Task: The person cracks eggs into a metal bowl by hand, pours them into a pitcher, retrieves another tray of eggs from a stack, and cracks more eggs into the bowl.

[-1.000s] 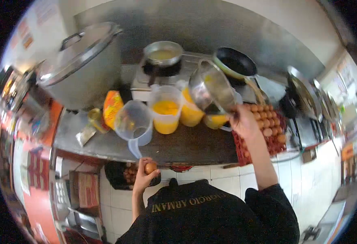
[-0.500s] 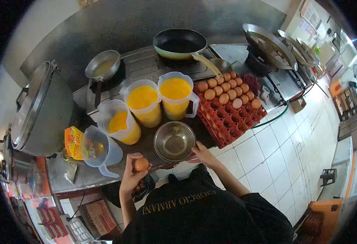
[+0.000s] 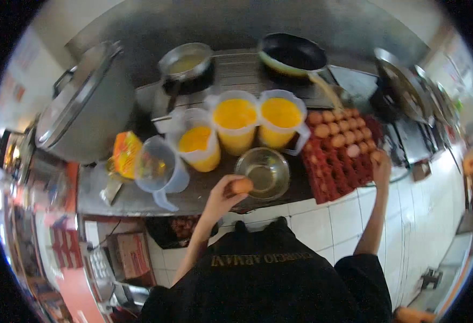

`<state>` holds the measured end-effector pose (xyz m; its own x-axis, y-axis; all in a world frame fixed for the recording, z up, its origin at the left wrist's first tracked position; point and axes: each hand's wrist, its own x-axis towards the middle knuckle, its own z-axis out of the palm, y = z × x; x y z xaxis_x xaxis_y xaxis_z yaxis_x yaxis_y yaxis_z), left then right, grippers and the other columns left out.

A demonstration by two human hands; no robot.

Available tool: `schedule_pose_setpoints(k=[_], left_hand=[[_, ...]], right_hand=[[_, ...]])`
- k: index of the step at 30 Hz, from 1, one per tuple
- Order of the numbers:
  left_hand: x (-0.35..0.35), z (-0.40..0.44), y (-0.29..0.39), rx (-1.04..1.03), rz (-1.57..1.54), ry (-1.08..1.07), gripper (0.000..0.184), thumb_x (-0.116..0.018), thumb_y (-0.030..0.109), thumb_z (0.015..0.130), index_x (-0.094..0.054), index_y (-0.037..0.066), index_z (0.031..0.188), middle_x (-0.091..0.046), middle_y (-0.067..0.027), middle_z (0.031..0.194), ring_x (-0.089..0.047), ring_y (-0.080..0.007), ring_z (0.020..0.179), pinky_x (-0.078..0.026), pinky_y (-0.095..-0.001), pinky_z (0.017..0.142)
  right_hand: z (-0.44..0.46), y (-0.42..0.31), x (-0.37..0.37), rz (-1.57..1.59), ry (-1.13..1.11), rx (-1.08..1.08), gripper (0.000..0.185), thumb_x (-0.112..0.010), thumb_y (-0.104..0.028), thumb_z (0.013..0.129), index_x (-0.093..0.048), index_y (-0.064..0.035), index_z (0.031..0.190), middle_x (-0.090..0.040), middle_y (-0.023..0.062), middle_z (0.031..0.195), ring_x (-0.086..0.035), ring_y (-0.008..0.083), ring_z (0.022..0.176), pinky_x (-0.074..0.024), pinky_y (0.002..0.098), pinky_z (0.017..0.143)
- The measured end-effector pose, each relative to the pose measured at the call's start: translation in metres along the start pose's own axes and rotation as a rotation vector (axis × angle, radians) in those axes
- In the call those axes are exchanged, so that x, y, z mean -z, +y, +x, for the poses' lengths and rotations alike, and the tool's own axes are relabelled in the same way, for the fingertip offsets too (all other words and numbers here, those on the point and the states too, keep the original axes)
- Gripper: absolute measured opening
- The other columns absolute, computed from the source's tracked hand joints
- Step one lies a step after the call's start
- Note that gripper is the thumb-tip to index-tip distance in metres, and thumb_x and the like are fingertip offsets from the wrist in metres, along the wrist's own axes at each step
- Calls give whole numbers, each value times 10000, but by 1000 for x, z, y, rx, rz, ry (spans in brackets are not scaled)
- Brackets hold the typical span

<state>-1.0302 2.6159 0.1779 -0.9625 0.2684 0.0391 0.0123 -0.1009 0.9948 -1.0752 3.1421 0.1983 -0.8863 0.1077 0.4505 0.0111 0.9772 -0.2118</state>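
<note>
My left hand (image 3: pixel 224 197) holds a brown egg (image 3: pixel 242 186) at the left rim of a metal bowl (image 3: pixel 269 175), which stands on the counter. At the right, my right hand (image 3: pixel 382 167) has its fingers round an egg (image 3: pixel 377 156) at the near right edge of the red egg tray (image 3: pixel 336 175). Several brown eggs fill the tray's far rows; its near cups hold none. Behind the bowl stand three plastic jugs of yellow egg liquid, one of them at the middle (image 3: pixel 235 121). A jug (image 3: pixel 162 167) without yellow liquid is at the left.
A small pan (image 3: pixel 185 62) and a black frying pan (image 3: pixel 293 53) sit on the stove at the back. A large lidded pot (image 3: pixel 88 107) stands at the left, near a yellow-orange packet (image 3: pixel 126 154). Below the counter is a black bag (image 3: pixel 174 230) of eggshells.
The metal bowl was lifted and tilted over a jug, then lowered to the counter. My right hand has let go of it and moved right to the tray. My left hand brought its egg to the bowl.
</note>
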Motion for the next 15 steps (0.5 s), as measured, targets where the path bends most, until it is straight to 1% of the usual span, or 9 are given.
schedule_pose_setpoints(k=[2, 3, 5, 6, 8, 10, 12, 14, 15], left_hand=[[1, 3, -3, -13, 12, 11, 439, -677, -16, 784, -508, 49, 1184, -551, -67, 1146, -550, -155, 1050, -476, -292, 887], [-1, 7, -3, -26, 8, -28, 450, -676, -21, 780, -505, 46, 1191, -551, -72, 1163, -551, -155, 1054, -477, -298, 885], [-7, 13, 12, -14, 48, -8, 454, -673, -25, 780, -508, 45, 1197, -555, -69, 1162, -553, -151, 1054, -477, -294, 888], [-9, 15, 17, 2, 88, -13, 458, -671, -29, 779, -512, 43, 1203, -558, -67, 1161, -555, -146, 1053, -477, -291, 891], [-13, 23, 19, 13, 86, -32, 468, -668, -32, 780, -511, 42, 1214, -566, -73, 1158, -562, -145, 1042, -479, -291, 890], [-19, 31, 20, 18, 81, -71, 478, -666, -34, 780, -510, 40, 1226, -574, -79, 1155, -569, -144, 1030, -480, -290, 890], [-27, 39, 19, -68, 120, -39, 462, -681, -20, 766, -547, 52, 1202, -608, -111, 1116, -612, -161, 965, -522, -285, 826], [-32, 46, 20, -78, 148, -43, 462, -681, -22, 763, -548, 49, 1199, -617, -114, 1097, -612, -158, 966, -523, -285, 824], [-34, 49, 21, -90, 178, -36, 461, -681, -24, 760, -549, 46, 1196, -625, -116, 1079, -612, -155, 968, -523, -285, 822]], right_hand=[[-8, -28, 8, -64, 322, 77, 361, -607, -124, 851, -514, -8, 1180, -592, 200, 1090, -549, 369, 1034, -435, 412, 908], [-17, -32, 1, -48, 320, 96, 361, -607, -124, 851, -514, -8, 1180, -592, 200, 1090, -549, 369, 1034, -435, 412, 908], [-31, -38, -13, 1345, 383, -539, 325, -606, -123, 858, -524, 13, 1142, -566, 192, 1142, -554, 339, 1050, -446, 393, 910], [-30, -60, -7, 1349, 372, -539, 325, -606, -123, 858, -524, 13, 1142, -566, 192, 1142, -554, 339, 1050, -446, 393, 910], [-39, -132, 21, 227, -2, -172, 347, -586, -89, 865, -481, -11, 1186, -514, 163, 1224, -567, 264, 1054, -466, 346, 908], [-43, -180, 28, 128, -209, 217, 395, -571, -60, 866, -429, -20, 1233, -446, 133, 1294, -560, 221, 1055, -467, 342, 916], [-56, -232, 1, 1283, -295, -321, 478, -582, -44, 847, -383, -35, 1282, -429, 145, 1300, -544, 267, 1074, -456, 353, 921], [-63, -277, -4, 1499, -349, -330, 498, -581, -22, 831, -389, -43, 1290, -431, 200, 1258, -489, 378, 1096, -417, 452, 936], [-62, -290, -1, 1496, -340, -338, 498, -581, -22, 831, -389, -43, 1290, -431, 200, 1258, -489, 378, 1096, -417, 452, 936]])
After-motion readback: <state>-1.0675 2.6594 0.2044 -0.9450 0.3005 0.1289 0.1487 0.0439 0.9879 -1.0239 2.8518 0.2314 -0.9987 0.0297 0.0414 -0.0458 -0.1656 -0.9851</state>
